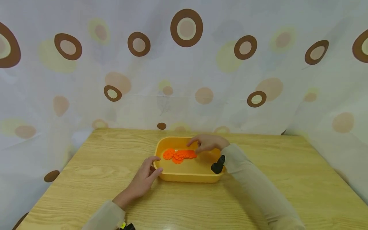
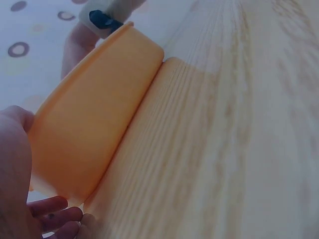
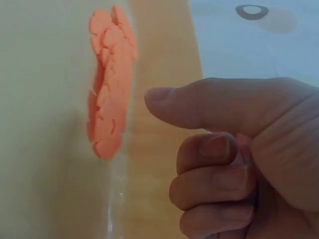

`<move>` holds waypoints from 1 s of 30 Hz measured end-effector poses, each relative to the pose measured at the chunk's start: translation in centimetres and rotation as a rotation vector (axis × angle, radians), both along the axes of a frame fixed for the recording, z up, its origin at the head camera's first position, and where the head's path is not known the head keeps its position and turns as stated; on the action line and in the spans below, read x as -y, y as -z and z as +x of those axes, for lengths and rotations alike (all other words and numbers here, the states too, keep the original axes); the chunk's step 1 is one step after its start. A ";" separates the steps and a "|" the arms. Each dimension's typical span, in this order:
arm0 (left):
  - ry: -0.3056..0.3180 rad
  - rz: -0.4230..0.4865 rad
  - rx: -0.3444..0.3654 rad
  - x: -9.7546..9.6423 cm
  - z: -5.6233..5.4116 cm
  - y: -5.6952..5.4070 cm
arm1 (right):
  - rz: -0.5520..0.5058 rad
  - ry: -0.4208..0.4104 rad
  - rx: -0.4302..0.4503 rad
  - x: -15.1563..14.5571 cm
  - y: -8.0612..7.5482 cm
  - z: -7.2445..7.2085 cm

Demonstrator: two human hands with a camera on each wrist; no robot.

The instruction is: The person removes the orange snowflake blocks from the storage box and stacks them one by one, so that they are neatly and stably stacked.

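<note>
A shallow yellow plastic tub (image 1: 189,178) stands on the wooden table. My left hand (image 1: 142,180) grips its left end, thumb and index finger over the rim; in the left wrist view the other fingers curl by the tub's lower edge. Inside, toward the left and middle, lies an overlapping row of flat orange scallop-edged discs (image 1: 184,154). Over the far side of the tub hovers my right hand (image 1: 209,142), beside the right end of that row. The right wrist view shows it apart from the discs (image 3: 112,89), one digit extended, several fingers loosely bent, nothing held.
The wooden table (image 1: 273,179) extends on both sides of the tub and in front of it. Behind it hangs a white cloth (image 1: 184,70) printed with brown, yellow and pink circles, which also runs down both sides. A black device (image 1: 218,164) sits on the right wrist.
</note>
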State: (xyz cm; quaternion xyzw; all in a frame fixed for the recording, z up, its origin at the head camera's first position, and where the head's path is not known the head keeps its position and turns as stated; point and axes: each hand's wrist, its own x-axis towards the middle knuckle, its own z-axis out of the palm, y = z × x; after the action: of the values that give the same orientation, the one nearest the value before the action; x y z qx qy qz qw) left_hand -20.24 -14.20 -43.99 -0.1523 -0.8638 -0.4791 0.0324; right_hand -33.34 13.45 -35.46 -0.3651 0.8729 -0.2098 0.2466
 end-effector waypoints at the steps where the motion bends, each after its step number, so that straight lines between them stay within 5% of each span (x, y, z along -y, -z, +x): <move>1: 0.005 0.003 -0.008 -0.1 -0.1 0.1 | 0.020 -0.010 -0.010 0.1 0.0 0.0; 9: 0.013 0.001 0.004 -0.4 -0.3 0.1 | 0.127 -0.002 -0.086 0.3 1.0 -0.1; 18: 0.006 -0.007 0.017 -0.3 -0.1 0.0 | 0.044 0.010 -0.098 0.3 1.9 -0.1; 30: -0.002 -0.029 0.018 0.0 -0.1 -0.2 | 0.080 -0.026 -0.239 0.9 2.7 -0.3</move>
State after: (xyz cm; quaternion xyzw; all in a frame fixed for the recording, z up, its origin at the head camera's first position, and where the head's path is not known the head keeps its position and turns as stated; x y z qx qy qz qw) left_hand -20.30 -14.20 -43.83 -0.1476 -0.8710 -0.4681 0.0229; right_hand -33.65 12.58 -38.18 -0.3886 0.8989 -0.1267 0.1579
